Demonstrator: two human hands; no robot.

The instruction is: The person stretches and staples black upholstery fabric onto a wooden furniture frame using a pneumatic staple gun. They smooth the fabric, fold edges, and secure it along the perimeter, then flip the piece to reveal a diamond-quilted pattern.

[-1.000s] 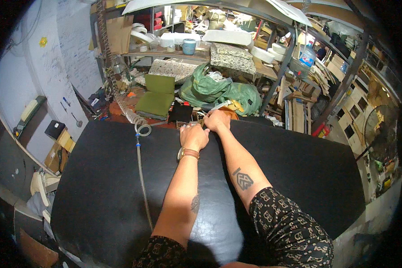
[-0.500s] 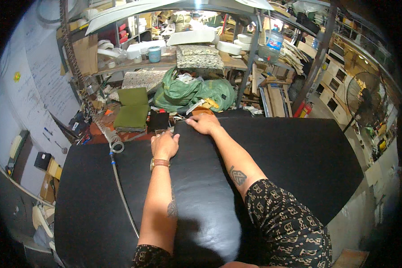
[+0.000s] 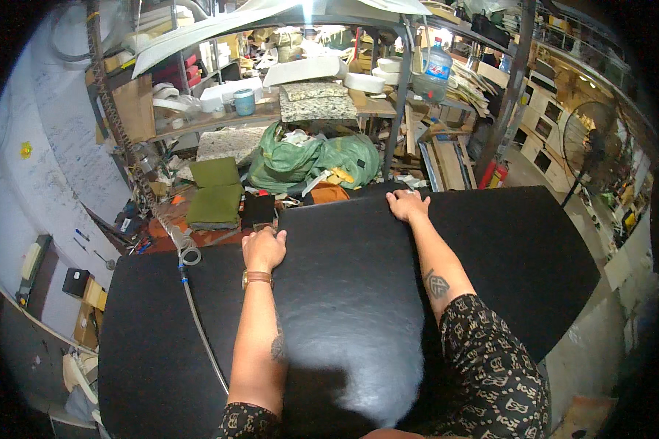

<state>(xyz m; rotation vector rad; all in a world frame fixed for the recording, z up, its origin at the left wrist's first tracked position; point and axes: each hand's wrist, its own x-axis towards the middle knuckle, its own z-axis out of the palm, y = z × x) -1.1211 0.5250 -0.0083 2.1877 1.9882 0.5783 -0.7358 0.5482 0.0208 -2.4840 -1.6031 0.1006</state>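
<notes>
A glossy black sheet point(image 3: 344, 293), leather-like, lies flat over the matt black tabletop point(image 3: 505, 271). At its far left corner, my left hand point(image 3: 264, 249) is closed with the fingers curled at the edge. My right hand point(image 3: 408, 205) is closed on the far right corner of the same sheet, its fingertips partly hidden beyond the edge. Between my hands the sheet's far edge runs fairly straight. A shadow falls across its near part.
A clear air hose point(image 3: 198, 314) with a coiled end lies across the table's left side. Beyond the table are green cushions point(image 3: 215, 192), green sacks point(image 3: 307, 162) and a cluttered shelf point(image 3: 263, 115). To the right stand a fire extinguisher point(image 3: 499, 175) and a fan point(image 3: 592, 146).
My right hand has moved to the right along the far edge, away from my left hand. More of the glossy sheet now lies spread between them. My left hand has shifted slightly nearer.
</notes>
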